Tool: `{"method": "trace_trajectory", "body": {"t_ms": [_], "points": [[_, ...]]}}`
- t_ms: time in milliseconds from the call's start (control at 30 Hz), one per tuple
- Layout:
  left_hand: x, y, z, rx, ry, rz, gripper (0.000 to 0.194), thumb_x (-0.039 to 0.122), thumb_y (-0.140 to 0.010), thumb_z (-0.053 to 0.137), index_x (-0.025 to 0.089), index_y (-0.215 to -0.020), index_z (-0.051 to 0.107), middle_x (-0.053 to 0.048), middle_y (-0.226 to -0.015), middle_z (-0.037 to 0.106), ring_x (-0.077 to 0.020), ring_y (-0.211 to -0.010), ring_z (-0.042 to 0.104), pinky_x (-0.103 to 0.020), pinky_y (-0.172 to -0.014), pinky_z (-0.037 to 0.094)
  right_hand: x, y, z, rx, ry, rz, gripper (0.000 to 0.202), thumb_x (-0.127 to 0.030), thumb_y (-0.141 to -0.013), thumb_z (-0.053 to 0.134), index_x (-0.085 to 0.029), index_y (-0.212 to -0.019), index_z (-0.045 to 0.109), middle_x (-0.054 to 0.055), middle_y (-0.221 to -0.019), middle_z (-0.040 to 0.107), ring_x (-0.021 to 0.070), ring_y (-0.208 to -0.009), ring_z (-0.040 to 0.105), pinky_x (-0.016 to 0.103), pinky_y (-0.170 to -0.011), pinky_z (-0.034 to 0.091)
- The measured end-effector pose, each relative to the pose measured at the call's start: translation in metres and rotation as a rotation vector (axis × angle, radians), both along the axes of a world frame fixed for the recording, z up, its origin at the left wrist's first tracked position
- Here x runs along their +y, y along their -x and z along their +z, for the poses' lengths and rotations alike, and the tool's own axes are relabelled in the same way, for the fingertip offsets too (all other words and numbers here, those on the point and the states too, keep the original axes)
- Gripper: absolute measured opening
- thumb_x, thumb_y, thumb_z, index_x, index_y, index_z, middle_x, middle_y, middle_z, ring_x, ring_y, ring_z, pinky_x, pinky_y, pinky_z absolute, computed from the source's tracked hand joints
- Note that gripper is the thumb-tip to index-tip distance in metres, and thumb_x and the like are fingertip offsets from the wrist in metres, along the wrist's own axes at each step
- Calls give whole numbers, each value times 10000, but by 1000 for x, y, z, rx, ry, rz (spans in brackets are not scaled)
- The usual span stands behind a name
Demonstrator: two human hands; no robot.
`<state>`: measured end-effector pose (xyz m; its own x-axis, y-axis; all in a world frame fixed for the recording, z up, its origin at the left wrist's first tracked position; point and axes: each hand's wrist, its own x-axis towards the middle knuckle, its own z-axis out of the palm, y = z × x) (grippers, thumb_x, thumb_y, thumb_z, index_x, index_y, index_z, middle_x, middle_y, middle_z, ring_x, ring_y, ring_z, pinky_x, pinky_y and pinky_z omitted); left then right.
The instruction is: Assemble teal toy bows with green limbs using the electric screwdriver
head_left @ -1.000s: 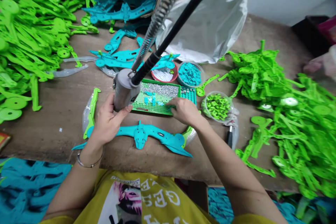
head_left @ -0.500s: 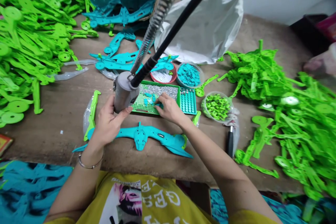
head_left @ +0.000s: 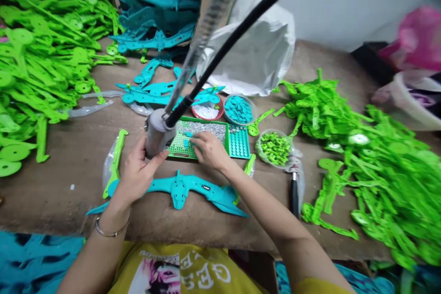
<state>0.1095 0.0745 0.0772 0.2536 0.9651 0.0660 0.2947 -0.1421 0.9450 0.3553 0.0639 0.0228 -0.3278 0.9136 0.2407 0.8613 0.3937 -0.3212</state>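
Note:
My left hand [head_left: 140, 170] is wrapped round the grey body of an electric screwdriver [head_left: 159, 134], which hangs upright from a coil spring and a black cable. My right hand [head_left: 209, 149] is over the green tray [head_left: 228, 140], fingers bent down and pressed together; whatever they grip is hidden. In the tray are small silver screws [head_left: 215, 129] and a few teal pieces [head_left: 186, 143]. Before me lies a teal toy bow body [head_left: 179, 191], with a lime green limb [head_left: 117, 161] at its left end and another [head_left: 249, 164] at its right.
Behind the tray are a bowl of teal pieces [head_left: 239, 109] and a red basket of white pieces [head_left: 206, 110]. A tub of green pieces [head_left: 274, 148] and a black-handled tool [head_left: 294, 195] are to the right. Green parts pile up left [head_left: 51, 46] and right [head_left: 382, 183].
My right hand has moved slightly left within the tray, its fingers still pointing down. My left hand keeps its hold on the screwdriver. The whole view has shifted a little.

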Motion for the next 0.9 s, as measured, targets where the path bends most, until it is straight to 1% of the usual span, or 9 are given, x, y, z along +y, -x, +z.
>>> {"method": "trace_trajectory", "body": {"t_ms": [100,200,267,300,433,567,667,800,900], "points": [[1,0,0,0,-9,11,255,424,-855,680,238,-1021,627,-37,-1031,697,-229,-1012,645,-382,-888,523,16,-18,7,66,-60,-160,260,-163,-918,480,-155,-1051,704,136,-1043,713,248,-969,636,396,-871,530],[4,1,-2,-5,-18,9,265,422,-849,684,239,-1033,632,-41,-1026,702,-233,-1000,649,-391,-887,529,36,-63,21,45,-86,-515,294,-105,-873,453,-141,-1036,694,143,-1013,713,263,-969,643,425,-890,514],[6,2,-3,-14,-24,17,275,428,-844,686,233,-1032,637,-45,-1021,703,-238,-1004,650,-394,-887,533,45,-97,30,-14,-11,-700,319,-100,-829,492,-114,-1086,682,169,-1066,716,297,-992,648,461,-897,507],[7,2,-4,-19,-28,22,283,433,-840,687,229,-1030,640,-48,-1016,703,-240,-1008,649,-395,-886,535,48,-111,33,-38,47,-733,331,-115,-823,515,-112,-1110,681,171,-1089,721,305,-999,655,464,-907,506],[9,0,-7,-21,-23,21,303,445,-829,692,219,-1026,644,-50,-994,704,-244,-1023,645,-382,-881,534,57,-137,33,-72,149,-737,317,-172,-812,579,-136,-1096,716,149,-1077,748,303,-970,684,431,-895,518],[8,-3,-6,-1,-14,9,310,446,-827,693,220,-1032,642,-49,-1001,707,-243,-1033,642,-374,-899,522,64,-140,29,-69,116,-743,321,-157,-815,534,-136,-1067,731,131,-975,761,276,-891,692,389,-840,523],[8,-3,-5,11,-3,8,319,451,-834,686,219,-1048,639,-50,-1030,704,-246,-1058,634,-385,-929,506,68,-144,32,-61,70,-711,355,-133,-816,484,-128,-1088,713,115,-915,744,241,-834,671,363,-817,514],[8,-2,-5,22,12,2,298,440,-856,671,224,-1056,627,-52,-1091,693,-247,-1102,613,-400,-968,479,70,-145,35,-74,45,-554,303,-82,-772,497,-144,-940,742,98,-912,684,203,-834,627,328,-820,501],[8,-1,-5,18,13,-4,281,426,-857,676,234,-1054,622,-46,-1076,696,-239,-1071,621,-392,-938,491,72,-141,30,-100,60,-410,298,-30,-726,515,-159,-824,766,90,-889,636,194,-827,600,330,-830,499]]}}
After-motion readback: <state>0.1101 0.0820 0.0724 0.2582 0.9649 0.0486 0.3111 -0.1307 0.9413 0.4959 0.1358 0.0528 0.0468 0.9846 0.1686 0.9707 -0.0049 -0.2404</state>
